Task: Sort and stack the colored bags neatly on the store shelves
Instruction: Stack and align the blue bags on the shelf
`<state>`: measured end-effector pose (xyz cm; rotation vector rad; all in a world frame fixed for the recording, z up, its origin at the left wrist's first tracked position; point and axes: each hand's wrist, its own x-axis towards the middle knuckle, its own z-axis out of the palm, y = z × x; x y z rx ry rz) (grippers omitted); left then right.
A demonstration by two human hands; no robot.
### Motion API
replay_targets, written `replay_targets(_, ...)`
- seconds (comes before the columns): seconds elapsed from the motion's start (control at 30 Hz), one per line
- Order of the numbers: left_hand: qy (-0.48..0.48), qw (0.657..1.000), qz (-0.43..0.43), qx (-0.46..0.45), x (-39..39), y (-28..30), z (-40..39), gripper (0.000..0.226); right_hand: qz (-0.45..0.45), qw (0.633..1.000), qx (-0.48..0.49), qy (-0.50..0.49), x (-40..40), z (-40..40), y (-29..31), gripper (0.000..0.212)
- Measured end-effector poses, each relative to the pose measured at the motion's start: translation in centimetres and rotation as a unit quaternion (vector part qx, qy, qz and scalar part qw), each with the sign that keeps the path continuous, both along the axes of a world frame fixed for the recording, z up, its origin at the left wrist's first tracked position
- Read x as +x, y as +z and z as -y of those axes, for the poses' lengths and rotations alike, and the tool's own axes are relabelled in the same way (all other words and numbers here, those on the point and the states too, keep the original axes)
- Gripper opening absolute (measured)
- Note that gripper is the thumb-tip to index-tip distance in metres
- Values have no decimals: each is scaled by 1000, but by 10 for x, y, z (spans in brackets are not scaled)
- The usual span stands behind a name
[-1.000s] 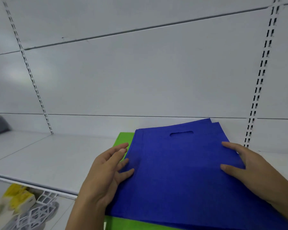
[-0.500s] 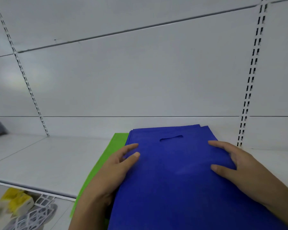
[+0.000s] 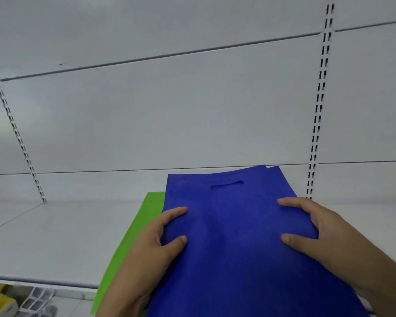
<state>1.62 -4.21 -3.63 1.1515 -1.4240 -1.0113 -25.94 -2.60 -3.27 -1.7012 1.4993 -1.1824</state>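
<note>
both hands (image 3: 146, 243) (image 3: 325, 232) seemingly grip the blue bags (image 3: 236, 227), fingers curled at its edges.

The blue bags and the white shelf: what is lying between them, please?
In the head view, green bags lie between the blue bags and the shelf, showing along the blue stack's left edge.
</note>
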Motion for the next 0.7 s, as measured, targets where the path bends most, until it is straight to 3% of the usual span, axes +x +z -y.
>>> replay_targets(0.4, -109, 987, 63, -98, -27, 11, -18, 54, -19, 993, -26, -117, -25, -80, 4, 56)
replay_targets(0.7, -194, 966, 92, -148, -164, 16, -61, 56, 34, 975, -48, -214, -131, -185, 8, 57)
